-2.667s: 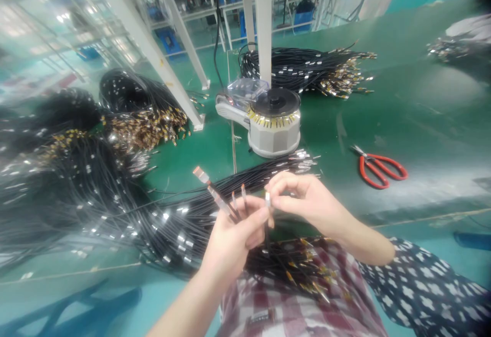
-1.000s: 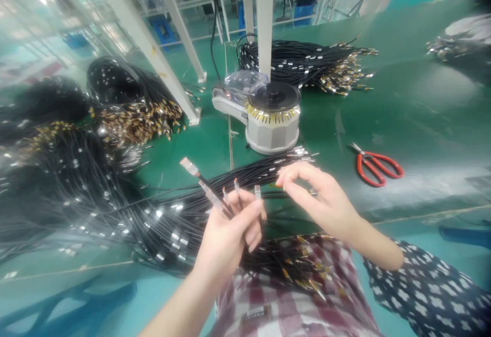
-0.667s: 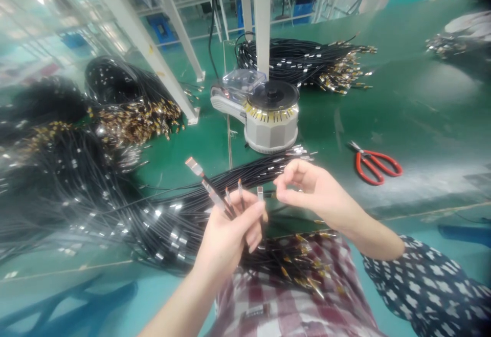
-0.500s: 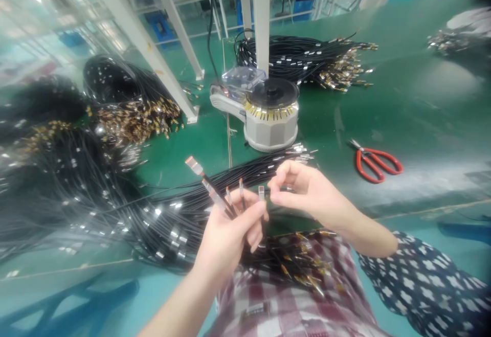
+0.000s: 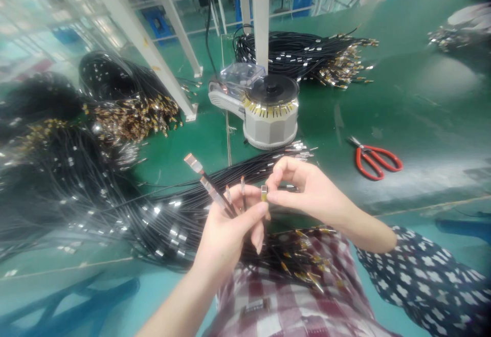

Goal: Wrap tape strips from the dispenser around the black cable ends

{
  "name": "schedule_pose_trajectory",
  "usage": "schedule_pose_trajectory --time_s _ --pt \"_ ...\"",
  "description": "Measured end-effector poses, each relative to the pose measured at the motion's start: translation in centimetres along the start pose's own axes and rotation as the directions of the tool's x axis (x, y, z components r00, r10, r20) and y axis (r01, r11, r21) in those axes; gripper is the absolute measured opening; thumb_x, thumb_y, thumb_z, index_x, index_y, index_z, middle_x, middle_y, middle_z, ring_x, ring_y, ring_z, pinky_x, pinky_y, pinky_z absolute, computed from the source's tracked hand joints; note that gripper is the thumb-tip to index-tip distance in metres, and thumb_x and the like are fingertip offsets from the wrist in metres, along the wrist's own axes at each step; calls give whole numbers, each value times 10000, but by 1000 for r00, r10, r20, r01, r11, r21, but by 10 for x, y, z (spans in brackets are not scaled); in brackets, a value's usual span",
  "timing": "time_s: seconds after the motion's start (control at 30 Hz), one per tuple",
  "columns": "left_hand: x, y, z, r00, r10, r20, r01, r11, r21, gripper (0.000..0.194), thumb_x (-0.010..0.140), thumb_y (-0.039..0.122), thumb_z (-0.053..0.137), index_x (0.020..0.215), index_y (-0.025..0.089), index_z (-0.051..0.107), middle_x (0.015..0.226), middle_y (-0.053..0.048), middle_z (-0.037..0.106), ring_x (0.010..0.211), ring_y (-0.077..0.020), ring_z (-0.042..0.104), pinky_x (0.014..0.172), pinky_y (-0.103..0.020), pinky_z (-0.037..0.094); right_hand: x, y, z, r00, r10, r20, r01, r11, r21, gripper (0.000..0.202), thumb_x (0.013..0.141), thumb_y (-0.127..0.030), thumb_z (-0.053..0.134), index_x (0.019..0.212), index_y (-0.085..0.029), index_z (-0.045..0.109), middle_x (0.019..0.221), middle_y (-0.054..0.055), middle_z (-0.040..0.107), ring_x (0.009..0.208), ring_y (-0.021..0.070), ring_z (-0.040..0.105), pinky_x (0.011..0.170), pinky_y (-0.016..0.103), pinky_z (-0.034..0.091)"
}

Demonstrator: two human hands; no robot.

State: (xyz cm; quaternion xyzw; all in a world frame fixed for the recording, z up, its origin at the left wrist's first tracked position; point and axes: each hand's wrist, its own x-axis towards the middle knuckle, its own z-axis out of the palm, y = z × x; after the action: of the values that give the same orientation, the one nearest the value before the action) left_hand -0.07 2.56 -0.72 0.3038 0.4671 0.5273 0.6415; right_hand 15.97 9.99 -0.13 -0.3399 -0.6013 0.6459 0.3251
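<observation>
Several black cable ends [image 5: 209, 187] with metal connectors stick up between the fingers of my left hand [image 5: 230, 229]. One of them, a small connector [image 5: 264, 193] with yellow below its metal tip, stands above my left thumb. My right hand [image 5: 303, 186] is pinched beside that connector, thumb and forefinger together; anything between those fingertips is too small to make out. Under both hands runs a bundle of black cables [image 5: 230, 176]. Beyond them stands a white round tape dispenser [image 5: 270, 117] with a black disc on top and yellow strips around its rim.
Red-handled pliers [image 5: 378, 160] lie on the green table [image 5: 402, 107] at the right. Coiled cables [image 5: 291, 55] lie behind the dispenser, and more cable piles [image 5: 130, 117] spread at the left. White posts [image 5: 261, 20] rise from the table. Cable ends [image 5: 303, 260] rest at my lap.
My right fingertips have moved slightly left and up, closer to the small connector. That connector has shifted slightly right and now shows yellow below its tip.
</observation>
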Motion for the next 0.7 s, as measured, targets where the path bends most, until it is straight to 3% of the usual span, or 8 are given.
schedule_pose_trajectory --time_s 0.23,0.47,0.7 --pt "1 1 0 1000 -8 6 8 1000 2 144 811 181 720 903 153 613 629 18 652 331 -56 496 329 -178 425 0 -6 1 1000 -25 -19 23 996 -91 203 741 -155 688 770 -204 493 749 -10 623 770 152 593 738 307 488" --pt "-2 2 4 999 17 -50 -17 1000 2 153 802 209 732 873 159 606 596 34 622 325 -50 466 327 -182 420 -5 -8 8 988 -99 -117 64 960 -271 169 739 -113 657 745 -202 514 746 -27 611 742 142 581 773 309 458" --pt "-1 2 4 998 41 -40 -40 999 29 132 812 186 716 898 158 619 611 31 622 344 -46 466 342 -177 411 -8 -13 -1 989 -81 -121 57 981 -188 186 751 -149 682 741 -204 504 741 -22 616 733 138 592 747 295 459"
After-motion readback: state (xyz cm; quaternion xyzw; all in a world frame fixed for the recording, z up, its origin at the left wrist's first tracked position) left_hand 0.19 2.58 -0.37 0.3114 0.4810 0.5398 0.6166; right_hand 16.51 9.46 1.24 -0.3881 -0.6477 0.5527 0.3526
